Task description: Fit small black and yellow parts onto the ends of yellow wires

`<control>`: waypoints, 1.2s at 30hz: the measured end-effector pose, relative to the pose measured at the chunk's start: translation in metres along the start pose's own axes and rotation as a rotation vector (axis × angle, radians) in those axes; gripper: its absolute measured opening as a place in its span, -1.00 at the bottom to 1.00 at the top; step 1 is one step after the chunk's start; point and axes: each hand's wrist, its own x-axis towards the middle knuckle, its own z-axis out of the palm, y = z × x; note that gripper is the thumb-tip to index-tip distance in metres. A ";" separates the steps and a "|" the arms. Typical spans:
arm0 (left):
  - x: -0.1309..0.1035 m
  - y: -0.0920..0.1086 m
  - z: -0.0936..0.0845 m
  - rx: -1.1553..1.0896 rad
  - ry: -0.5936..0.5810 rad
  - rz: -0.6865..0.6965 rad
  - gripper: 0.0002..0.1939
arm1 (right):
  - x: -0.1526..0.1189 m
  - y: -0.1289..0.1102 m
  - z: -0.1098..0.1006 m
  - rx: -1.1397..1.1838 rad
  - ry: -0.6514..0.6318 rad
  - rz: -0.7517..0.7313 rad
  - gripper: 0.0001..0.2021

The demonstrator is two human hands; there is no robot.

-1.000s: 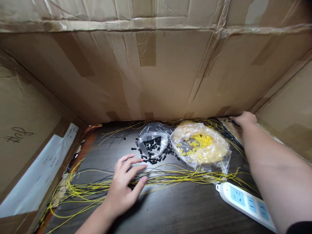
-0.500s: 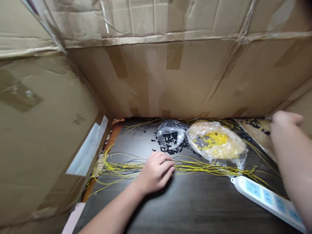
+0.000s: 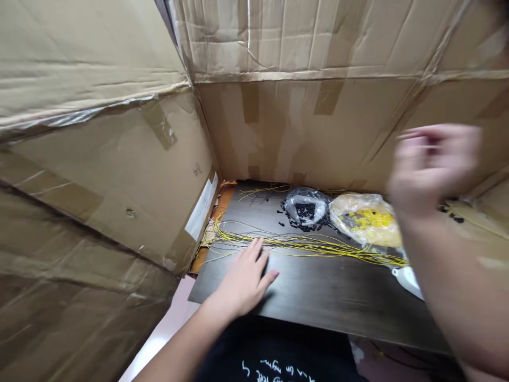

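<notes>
My left hand (image 3: pixel 248 278) lies low over the dark tabletop with its fingers apart. Its fingertips reach the near edge of a long bundle of yellow and black wires (image 3: pixel 306 244), and nothing shows in its grasp. Raised at the right, my right hand (image 3: pixel 437 164) is smeared by motion. Its fingers are curled in, and whatever they may hold is hidden. Behind the wires stands a clear plastic bag (image 3: pixel 292 201) of small black parts (image 3: pixel 306 211). Beside it sits a larger plastic bag (image 3: pixel 345 200) with small yellow parts (image 3: pixel 371 218).
Taped cardboard walls (image 3: pixel 286 132) enclose the dark table (image 3: pixel 334 292) at the back and sides. A white power strip (image 3: pixel 409 281) lies partly behind my right forearm. A paper sheet (image 3: pixel 202 209) is stuck low on the left wall. More black pieces lie at the far right.
My right hand has lifted from the far right of the table and moved up and left. My left hand has spread its fingers and come off the wires' middle. The view has swung left.
</notes>
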 end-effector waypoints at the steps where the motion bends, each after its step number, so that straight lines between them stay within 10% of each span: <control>1: -0.009 -0.005 0.005 0.016 0.023 -0.077 -0.34 | -0.010 -0.021 0.018 0.043 -0.156 -0.182 -0.70; 5: -0.033 -0.020 0.026 0.085 0.171 -0.360 -0.30 | -0.071 -0.093 0.111 0.124 -0.972 -0.614 -0.79; 9: -0.041 -0.032 0.039 0.133 0.223 -0.418 -0.31 | -0.132 -0.131 0.180 -0.006 -1.231 -0.559 -0.78; 25: -0.019 -0.077 0.032 0.191 0.313 -0.292 -0.31 | -0.146 -0.102 0.185 0.112 -1.104 -0.227 -0.86; 36: -0.095 -0.056 0.038 0.010 0.702 -0.362 -0.68 | -0.152 -0.073 0.148 0.456 -0.621 0.098 -0.78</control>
